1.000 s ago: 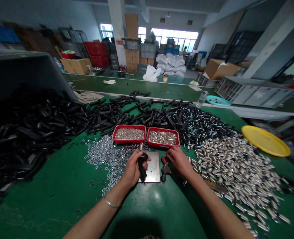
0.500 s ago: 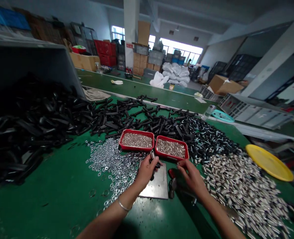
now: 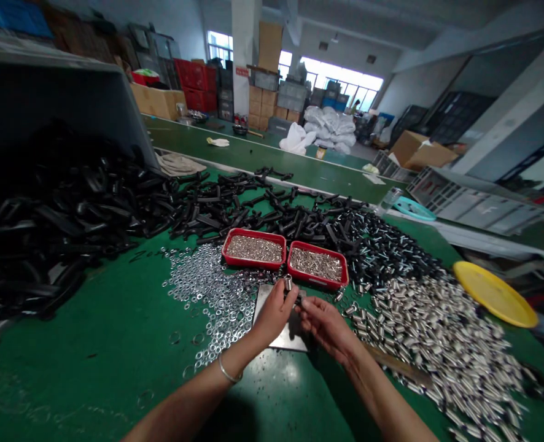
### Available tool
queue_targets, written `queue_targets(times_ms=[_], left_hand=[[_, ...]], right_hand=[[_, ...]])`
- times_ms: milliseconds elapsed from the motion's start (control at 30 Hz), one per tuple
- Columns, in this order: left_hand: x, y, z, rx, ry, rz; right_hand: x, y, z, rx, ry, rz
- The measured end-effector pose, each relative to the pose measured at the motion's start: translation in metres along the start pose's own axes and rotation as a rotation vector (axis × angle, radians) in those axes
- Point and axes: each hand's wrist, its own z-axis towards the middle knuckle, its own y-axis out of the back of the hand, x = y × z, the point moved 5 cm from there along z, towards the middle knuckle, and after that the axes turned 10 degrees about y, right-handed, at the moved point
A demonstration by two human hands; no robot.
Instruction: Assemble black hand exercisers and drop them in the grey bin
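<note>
My left hand (image 3: 272,314) is closed around a small black metal part (image 3: 300,296), with a shiny ribbed cylinder (image 3: 288,282) standing up above the thumb and forefinger. My right hand (image 3: 330,324) meets it from the right, fingertips pinched together at the part's near end. Anything small between those fingertips is too hidden to make out. Both hands hover over a flat metal plate (image 3: 283,339) on the green table. Just beyond them are two red trays, the left tray (image 3: 253,265) and the right tray (image 3: 318,282), filled with tiny metal pieces.
Silver rings (image 3: 221,307) lie scattered to the left. Silver cylinders (image 3: 438,325) are heaped to the right, near a wooden strip (image 3: 398,363) and a yellow lid (image 3: 495,293). Black metal parts (image 3: 207,209) cover the back and spill from a grey crate (image 3: 134,116) at far left.
My right hand has come leftward from beside the right tray to the black part in my left hand. The red-and-dark tool beside the plate is now hidden. The view has tilted slightly.
</note>
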Motion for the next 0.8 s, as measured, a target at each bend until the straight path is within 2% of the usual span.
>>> queue_targets(times_ms=[133,233,333,433,500,533,633,667,733,800], left_hand=[[-0.004,0.0,-0.003,-0.005,0.027,-0.065],[-0.007,0.001,-0.005,-0.003,0.01,-0.105],[-0.002,0.003,-0.003,-0.036,0.054,-0.144],[0.008,0.005,0.002,-0.04,0.149,-0.237],[0.011,0.006,0.007,-0.009,0.168,-0.274],[0.011,0.007,0.009,-0.002,0.162,-0.272],[0.013,0.009,0.012,-0.013,0.167,-0.292],[0.014,0.009,0.013,-0.012,0.188,-0.33],[0.017,0.006,0.012,0.007,0.24,-0.427],[0.019,0.001,0.011,0.042,0.289,-0.513]], right_hand=[[0.005,-0.004,-0.003,-0.069,0.268,-0.272],[0.015,-0.006,-0.004,-0.109,0.5,-0.613],[0.023,-0.011,-0.006,-0.002,0.698,-0.984],[0.025,-0.002,-0.006,0.196,0.675,-1.214],[0.035,0.022,-0.005,0.227,0.65,-1.296],[0.044,0.039,-0.002,0.171,0.647,-1.342],[0.077,0.105,0.015,-0.214,0.588,-1.564],[0.085,0.124,0.023,-0.278,0.566,-1.612],[0.094,0.151,0.042,-0.304,0.538,-1.678],[0.096,0.165,0.06,-0.261,0.535,-1.707]])
